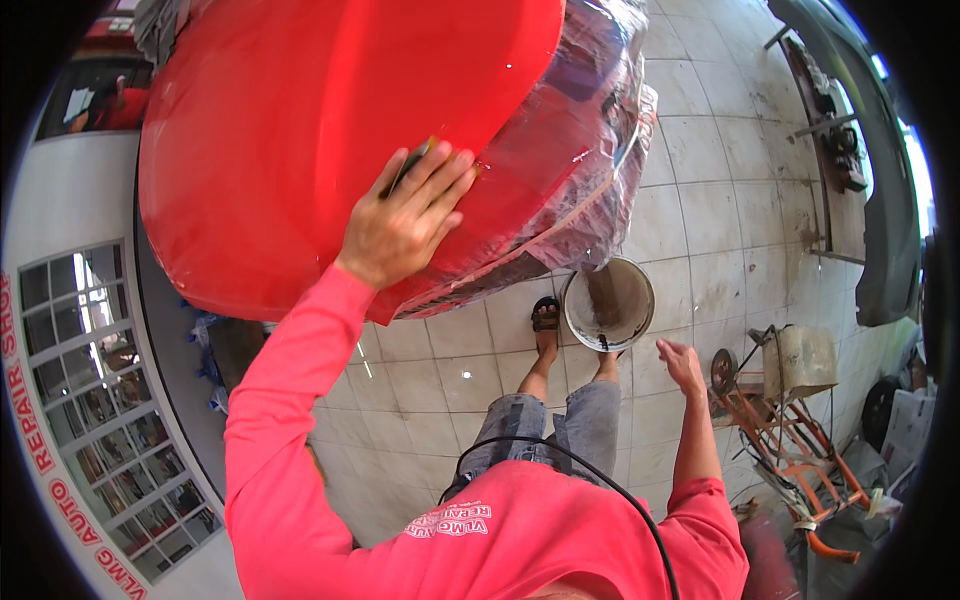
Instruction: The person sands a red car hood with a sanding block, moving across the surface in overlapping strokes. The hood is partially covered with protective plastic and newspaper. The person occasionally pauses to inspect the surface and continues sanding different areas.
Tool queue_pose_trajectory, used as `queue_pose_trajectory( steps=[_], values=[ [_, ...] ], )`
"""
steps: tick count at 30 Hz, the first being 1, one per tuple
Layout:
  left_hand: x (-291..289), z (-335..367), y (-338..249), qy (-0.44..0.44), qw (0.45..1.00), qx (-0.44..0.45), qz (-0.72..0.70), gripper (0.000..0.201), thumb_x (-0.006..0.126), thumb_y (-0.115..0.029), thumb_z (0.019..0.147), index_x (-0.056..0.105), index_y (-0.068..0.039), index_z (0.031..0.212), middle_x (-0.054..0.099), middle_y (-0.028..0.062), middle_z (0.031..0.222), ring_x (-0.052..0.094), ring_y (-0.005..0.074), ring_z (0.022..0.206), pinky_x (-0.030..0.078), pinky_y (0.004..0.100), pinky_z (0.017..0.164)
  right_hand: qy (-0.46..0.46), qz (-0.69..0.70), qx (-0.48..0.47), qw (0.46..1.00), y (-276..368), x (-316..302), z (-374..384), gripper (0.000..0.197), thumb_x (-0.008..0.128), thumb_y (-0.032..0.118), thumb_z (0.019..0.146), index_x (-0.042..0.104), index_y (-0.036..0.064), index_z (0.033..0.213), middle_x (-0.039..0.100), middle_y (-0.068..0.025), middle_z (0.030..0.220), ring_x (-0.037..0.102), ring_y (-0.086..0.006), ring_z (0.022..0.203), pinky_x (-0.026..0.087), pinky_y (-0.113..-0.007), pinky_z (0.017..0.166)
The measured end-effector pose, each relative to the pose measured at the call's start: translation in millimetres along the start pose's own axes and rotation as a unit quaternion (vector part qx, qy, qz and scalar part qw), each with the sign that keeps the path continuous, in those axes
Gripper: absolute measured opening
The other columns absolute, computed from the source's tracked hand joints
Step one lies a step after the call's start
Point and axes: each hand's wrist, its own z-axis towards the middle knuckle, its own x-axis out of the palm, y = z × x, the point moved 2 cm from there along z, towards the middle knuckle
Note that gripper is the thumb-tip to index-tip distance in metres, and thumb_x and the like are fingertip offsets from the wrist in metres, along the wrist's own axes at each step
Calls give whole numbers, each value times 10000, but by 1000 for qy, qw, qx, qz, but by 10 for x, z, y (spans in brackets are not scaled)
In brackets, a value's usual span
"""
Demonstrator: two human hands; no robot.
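My left hand [405,215] lies over a small dark pad [408,170] with a yellowish edge, pressing it onto the glossy red car hood [260,130]. Its fingers stretch forward across the pad, hiding most of it, so I cannot tell its exact kind. Down at my right side hangs my right hand [683,365], fingers loosely apart and nothing visible in them. The bucket [640,325] on the floor, just left of that hand and by my feet, has a whitish rim and a brownish inside.
Clear plastic sheeting [590,190] wraps the car beside the hood. At right stand an orange metal frame [790,450] with a wheel and a long dark car panel [890,230]. A gridded window [120,400] is at left. A black cable [640,510] crosses my shirt.
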Motion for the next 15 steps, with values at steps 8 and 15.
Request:
queue_pose_trajectory(
  steps=[8,15],
  values=[
    [-44,-251,269,57,995,82,-5,470,653,-189,941,639,-120,1406,498,8,1575,348,205,1528,280,448,1257,-96,13,77,992,-835,-102,-549,530,644,477,967,722,12,1208,718,-280,1080,719,-388,1059,548,-436,896],
    [-105,1557,348,-18,990,135,-36,425,635,-180,964,656,-107,1382,556,23,1521,438,219,1473,462,375,1122,-108,45,-33,993,-483,-100,54,505,649,441,977,717,-2,1208,737,-267,1050,740,-359,1013,549,-419,869]
  ],
)
